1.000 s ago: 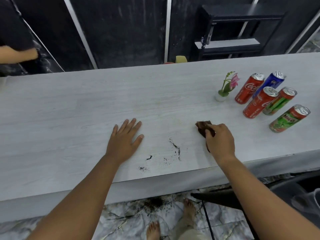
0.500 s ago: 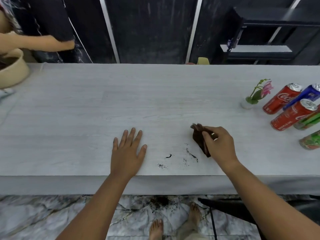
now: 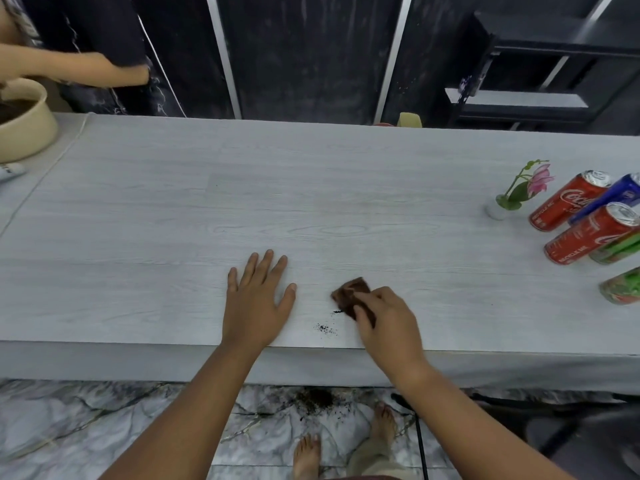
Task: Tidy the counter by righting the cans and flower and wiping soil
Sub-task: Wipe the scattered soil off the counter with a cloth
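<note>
The right hand point(image 3: 386, 327) gripped a folded brown cloth point(image 3: 351, 295) beside scattered dark soil specks point(image 3: 325, 328) — the left hand point(image 3: 254, 301) lay flat, grasping nothing, on the pale grey wood-grain counter point(image 3: 242, 202).

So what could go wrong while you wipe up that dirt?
The soil lies close to the counter's front edge, so the cloth in the right hand could push it off onto the floor, where a dirt pile already sits. A wide swipe right might reach the cans.

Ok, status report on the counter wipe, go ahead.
Right hand gripping brown cloth. Left hand flat on counter. Soil specks remain. Nothing blocking.
</note>
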A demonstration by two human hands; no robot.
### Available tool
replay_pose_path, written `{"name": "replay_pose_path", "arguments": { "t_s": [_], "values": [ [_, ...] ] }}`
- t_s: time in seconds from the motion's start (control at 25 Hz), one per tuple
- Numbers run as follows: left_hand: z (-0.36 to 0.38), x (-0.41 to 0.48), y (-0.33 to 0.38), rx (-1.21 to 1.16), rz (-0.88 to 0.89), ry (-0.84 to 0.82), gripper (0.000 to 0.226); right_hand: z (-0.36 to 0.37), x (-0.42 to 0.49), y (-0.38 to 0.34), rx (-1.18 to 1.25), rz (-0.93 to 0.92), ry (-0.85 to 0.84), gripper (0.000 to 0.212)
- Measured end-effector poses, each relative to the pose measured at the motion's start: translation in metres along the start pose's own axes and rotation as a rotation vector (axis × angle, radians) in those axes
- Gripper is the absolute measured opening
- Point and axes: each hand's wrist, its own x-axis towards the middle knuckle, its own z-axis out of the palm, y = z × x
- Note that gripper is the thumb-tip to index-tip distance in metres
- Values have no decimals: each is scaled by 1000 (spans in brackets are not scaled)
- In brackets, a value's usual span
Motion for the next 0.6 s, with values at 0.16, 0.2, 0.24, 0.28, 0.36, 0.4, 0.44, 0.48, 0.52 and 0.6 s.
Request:
{"name": "replay_pose_path", "arguments": {
  "t_s": [0.16, 0.2, 0.24, 0.28, 0.36, 0.4, 0.44, 0.48, 0.52, 0.6],
  "values": [
    [-6, 1, -2, -39, 8, -30, 67, -9, 8, -1, 247, 126, 22, 25],
    [-8, -1, -5, -39, 14, -36, 67, -18, 14, 7, 246, 144, 73, 24],
    [-9, -3, -7, -22, 27, -35, 67, -27, 20, 17, 210, 157, 112, 24],
    [-10, -6, -9, -1, 43, -27, 67, -34, 24, 26, 152, 174, 129, 25],
    [-9, -12, -11, 18, 57, -9, 67, -36, 26, 35, 6, 213, 99, 28],
    [-9, -14, -10, 15, 54, -4, 68, -32, 22, 33, -50, 202, 80, 29],
    [-8, -14, -9, 12, 51, 0, 67, -25, 16, 27, -79, 164, 68, 29],
    [-8, -14, -8, 10, 47, 3, 67, -17, 8, 17, -82, 107, 56, 29],
    [-7, -14, -8, 12, 44, 8, 67, -9, -1, 7, -69, 48, 40, 28],
    [-7, -14, -9, 13, 47, 12, 68, 6, -18, -12, -45, -46, 11, 28]
  ]
}}
